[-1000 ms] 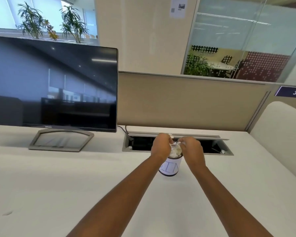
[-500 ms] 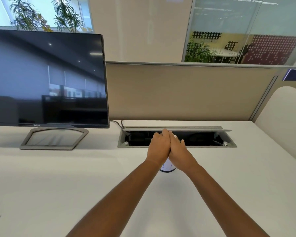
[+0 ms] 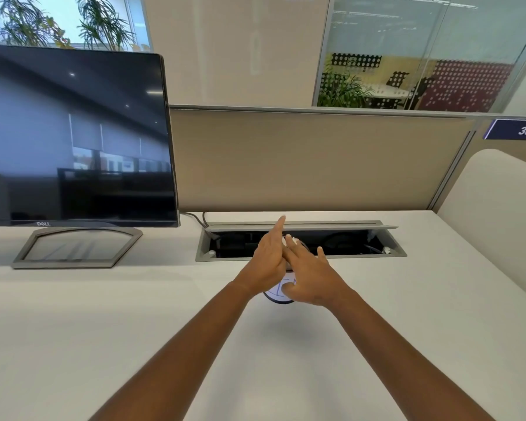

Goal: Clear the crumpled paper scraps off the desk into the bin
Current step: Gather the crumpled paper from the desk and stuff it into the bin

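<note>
- White matte desk (image 3: 104,329): smooth and flat, it runs broad under both your forearms.
- Left hand (image 3: 266,259): it stands on edge with fingers straight and close together, tips pointing away from you. It holds nothing.
- Right hand (image 3: 315,278): palm down, fingers straight and slightly fanned. Its fingers lie against the left palm, so your two hands touch. Nothing is gripped.
- Bin (image 3: 280,293): a small round cup with a white wall, thin blue pen strokes and a dark band at the foot. It stands upright on the desk directly under your hands, which cover most of it. Only the lower wall shows between your wrists.
- Paper scrap (image 3: 295,240): a small white, uneven bit at the bin's mouth, just past your right fingertips. It is too small to be sure of.
- Cable tray (image 3: 377,227): a long grey metal rectangle sunk into the desk just behind the bin. Its thin lid flap is raised and the inside is dark.
- Monitor (image 3: 73,138): a glossy black screen with a thin bezel, on the left of the desk.
- Stand (image 3: 76,262): an open trapezoid frame of dull grey metal, lying flat under the monitor.
- Partition (image 3: 316,159): a beige panel, cloth by the look of it, with a grey rail on top. It stands behind the desk.
- Side panel (image 3: 495,214): cream with a rounded top corner, at your right.
</note>
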Motion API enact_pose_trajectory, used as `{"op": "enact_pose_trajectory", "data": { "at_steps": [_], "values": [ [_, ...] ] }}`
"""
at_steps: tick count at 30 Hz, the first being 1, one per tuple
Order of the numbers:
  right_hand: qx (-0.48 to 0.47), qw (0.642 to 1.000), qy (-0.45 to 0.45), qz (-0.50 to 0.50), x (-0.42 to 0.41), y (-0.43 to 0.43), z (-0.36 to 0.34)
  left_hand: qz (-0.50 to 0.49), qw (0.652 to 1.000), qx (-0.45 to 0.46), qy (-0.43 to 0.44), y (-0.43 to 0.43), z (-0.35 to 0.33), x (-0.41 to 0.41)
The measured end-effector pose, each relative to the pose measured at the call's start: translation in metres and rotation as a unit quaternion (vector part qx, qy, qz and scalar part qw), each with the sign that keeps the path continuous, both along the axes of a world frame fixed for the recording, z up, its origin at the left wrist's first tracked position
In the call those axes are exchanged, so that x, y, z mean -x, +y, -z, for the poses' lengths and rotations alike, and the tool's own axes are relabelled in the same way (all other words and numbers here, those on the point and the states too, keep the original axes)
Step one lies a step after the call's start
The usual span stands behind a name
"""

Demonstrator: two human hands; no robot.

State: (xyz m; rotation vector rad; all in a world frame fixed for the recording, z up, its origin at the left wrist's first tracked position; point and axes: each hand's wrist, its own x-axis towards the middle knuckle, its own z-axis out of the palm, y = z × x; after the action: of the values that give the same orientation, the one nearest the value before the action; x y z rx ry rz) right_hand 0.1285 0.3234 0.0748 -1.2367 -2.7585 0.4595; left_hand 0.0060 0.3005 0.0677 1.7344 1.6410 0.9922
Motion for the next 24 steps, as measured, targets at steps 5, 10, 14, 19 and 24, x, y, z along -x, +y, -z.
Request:
{"op": "enact_pose_trajectory", "data": {
  "at_steps": [5,10,14,19,24],
  "values": [
    [-0.041,0.999,-0.019,0.007,0.003,-0.002,0.006,-0.027,0.990,0.037,-0.134,-0.003,0.003,0.009],
    [-0.074,0.997,-0.006,0.028,0.007,-0.004,0.013,-0.079,0.965,0.042,-0.245,-0.002,-0.001,0.010],
    [-0.068,0.997,-0.001,0.034,0.009,-0.003,0.011,-0.096,0.954,0.045,-0.280,-0.001,-0.001,0.012],
    [-0.070,0.996,-0.024,0.040,0.013,0.000,0.010,-0.107,0.950,0.092,-0.279,0.004,0.002,0.013],
    [-0.095,0.994,-0.026,0.045,0.015,0.002,0.012,-0.152,0.935,0.131,-0.294,0.013,0.003,0.010]
  ]
}}
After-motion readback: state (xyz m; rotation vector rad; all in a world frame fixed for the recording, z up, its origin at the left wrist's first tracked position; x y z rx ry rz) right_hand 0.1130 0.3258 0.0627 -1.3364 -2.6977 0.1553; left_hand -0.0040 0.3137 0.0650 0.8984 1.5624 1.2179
